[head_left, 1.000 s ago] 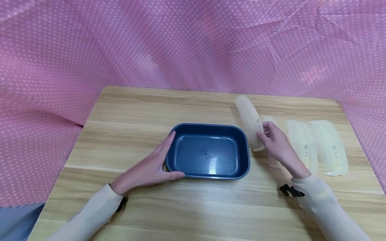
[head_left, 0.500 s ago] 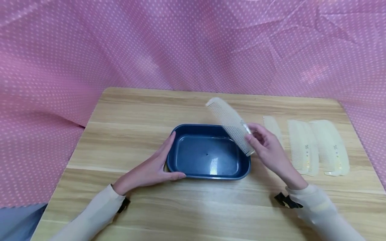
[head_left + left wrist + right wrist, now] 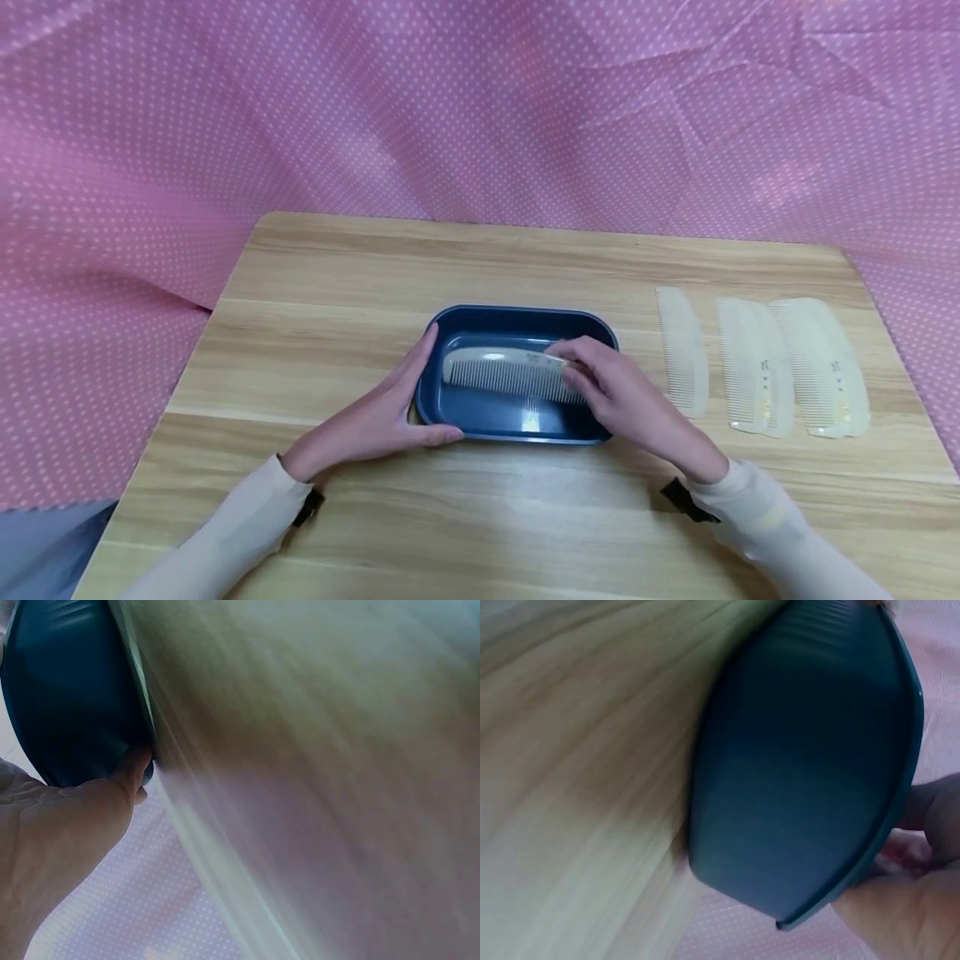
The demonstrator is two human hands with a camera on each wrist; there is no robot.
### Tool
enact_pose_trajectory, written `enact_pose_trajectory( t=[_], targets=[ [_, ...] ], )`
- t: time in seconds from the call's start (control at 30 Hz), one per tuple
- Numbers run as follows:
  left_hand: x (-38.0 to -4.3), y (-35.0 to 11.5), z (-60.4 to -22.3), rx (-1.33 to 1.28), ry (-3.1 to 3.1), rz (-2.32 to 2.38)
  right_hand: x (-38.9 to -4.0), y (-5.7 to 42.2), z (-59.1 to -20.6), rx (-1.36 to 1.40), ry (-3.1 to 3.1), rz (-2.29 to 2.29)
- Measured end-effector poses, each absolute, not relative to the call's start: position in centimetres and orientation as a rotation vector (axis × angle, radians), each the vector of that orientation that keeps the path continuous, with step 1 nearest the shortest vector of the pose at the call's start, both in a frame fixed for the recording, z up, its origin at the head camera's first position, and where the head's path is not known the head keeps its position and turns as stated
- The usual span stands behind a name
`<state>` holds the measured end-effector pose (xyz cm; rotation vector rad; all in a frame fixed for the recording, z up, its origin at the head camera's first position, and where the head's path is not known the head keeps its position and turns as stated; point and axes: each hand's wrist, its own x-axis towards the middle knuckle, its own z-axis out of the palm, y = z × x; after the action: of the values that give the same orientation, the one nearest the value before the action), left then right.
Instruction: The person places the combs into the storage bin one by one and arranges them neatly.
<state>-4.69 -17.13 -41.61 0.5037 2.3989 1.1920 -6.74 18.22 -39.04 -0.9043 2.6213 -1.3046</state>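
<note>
In the head view a dark blue rectangular box stands at the middle of the table. My left hand holds its left end, the fingers along the left side and the thumb over the front rim. The left wrist view shows that hand against the box wall. My right hand reaches over the box's right end and pinches a pale cream comb by its right end. The comb lies lengthwise inside the box, teeth towards me. From the right wrist, the box wall hides the comb.
Several more pale combs lie on the wooden table to the right: a single comb, overlapping combs and more combs at the far right. A pink dotted cloth hangs behind the table.
My right hand has carried the comb leftwards from beside the box, over its right rim and down into it, turning it from slanted to lengthwise. The left hand has stayed on the box.
</note>
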Motion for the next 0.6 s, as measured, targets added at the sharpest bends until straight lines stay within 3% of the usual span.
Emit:
enact_pose_trajectory(
  t=[0.2, 0.6],
  targets=[
    [-4.7, -17.1, -41.5, 0.497, 2.402, 1.183, -6.7, 17.5, -39.0, -1.076, 2.637, -1.045],
    [-4.9, -17.2, -41.1, 0.494, 2.378, 1.198, -6.5, 16.5, -38.8, -1.074, 2.665, -0.646]
  ],
)
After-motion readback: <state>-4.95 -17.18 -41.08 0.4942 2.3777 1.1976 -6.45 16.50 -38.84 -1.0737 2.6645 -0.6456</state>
